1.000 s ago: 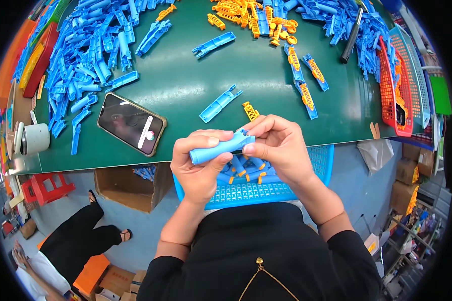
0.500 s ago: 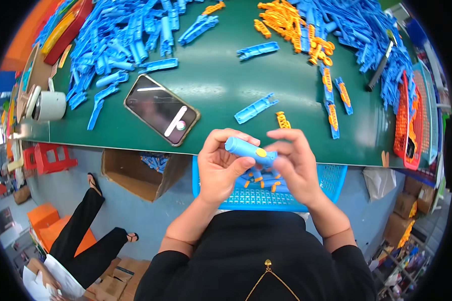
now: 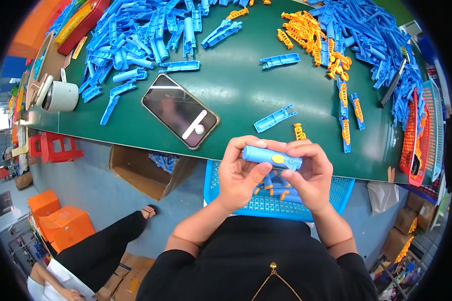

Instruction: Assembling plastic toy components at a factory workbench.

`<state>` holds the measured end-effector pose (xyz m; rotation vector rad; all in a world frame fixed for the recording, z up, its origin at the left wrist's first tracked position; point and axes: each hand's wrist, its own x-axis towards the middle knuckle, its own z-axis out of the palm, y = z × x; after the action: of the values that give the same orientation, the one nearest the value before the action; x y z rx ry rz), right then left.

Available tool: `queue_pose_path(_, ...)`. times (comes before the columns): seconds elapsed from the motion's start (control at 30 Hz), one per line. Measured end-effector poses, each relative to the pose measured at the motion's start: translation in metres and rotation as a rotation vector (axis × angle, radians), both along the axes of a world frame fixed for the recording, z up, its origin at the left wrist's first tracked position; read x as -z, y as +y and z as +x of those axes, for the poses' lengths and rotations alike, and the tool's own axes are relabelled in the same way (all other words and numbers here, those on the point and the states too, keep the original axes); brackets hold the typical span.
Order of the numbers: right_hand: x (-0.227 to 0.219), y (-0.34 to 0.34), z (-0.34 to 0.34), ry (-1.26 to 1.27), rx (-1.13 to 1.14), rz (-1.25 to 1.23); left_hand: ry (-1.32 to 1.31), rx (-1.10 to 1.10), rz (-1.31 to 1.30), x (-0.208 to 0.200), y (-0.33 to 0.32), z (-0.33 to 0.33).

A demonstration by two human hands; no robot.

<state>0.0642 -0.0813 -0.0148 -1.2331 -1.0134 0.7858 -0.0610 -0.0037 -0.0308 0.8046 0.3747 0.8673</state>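
A light-blue plastic tube with a yellow oval patch (image 3: 259, 154) is held level just off the table's near edge. My left hand (image 3: 234, 180) has its fingers and thumb closed round the tube's left end. Around the right end, my right hand (image 3: 314, 175) is closed too, with its thumb below and fingers above. Under both hands sits a blue mesh basket (image 3: 213, 188) containing several blue tubes with orange ends. Just beyond the hands, a blue half-shell (image 3: 275, 119) and a small orange ladder-like piece (image 3: 300, 131) lie on the green table (image 3: 231, 100).
Heaps of blue half-shells (image 3: 130, 45) and orange pieces (image 3: 304, 30) cover the far side. A phone (image 3: 181, 111), a mug (image 3: 63, 96), a hammer-like tool (image 3: 392, 83) and a red basket (image 3: 409, 145) are on the table. A cardboard box (image 3: 140, 173) stands below; a person (image 3: 100, 246) is at lower left.
My right hand, loosely beside the tube before, has closed on its right end. The view has shifted, so the table things appear further right. The person at lower left has changed leg position.
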Motion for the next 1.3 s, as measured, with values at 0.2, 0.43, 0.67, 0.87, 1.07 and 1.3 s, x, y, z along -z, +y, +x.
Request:
queue_pose_path(0.2,0.011,0.004,0.001,0.050,0.056,-0.030,0.058,0.060,0.012,0.009,0.004,0.006)
queue_pose_path(0.43,0.012,0.007,0.003,-0.149,0.105,-0.001,0.143,-0.031,0.003,0.015,0.002,0.007)
queue_pose_path(0.67,0.011,0.005,0.005,-0.048,0.101,-0.034,0.064,-0.032,-0.006,0.013,0.000,0.016)
queue_pose_path(0.87,0.003,-0.004,0.009,-0.253,0.005,-0.081,0.099,-0.048,0.044,0.007,-0.007,0.009)
queue_pose_path(1.07,-0.007,0.000,0.021,0.671,0.009,-0.336,0.176,-0.093,0.406,0.009,-0.002,0.007)
queue_pose_path(1.3,-0.034,0.001,0.037,-0.161,-0.281,-0.214,0.318,0.472,0.067,-0.024,0.014,-0.009)
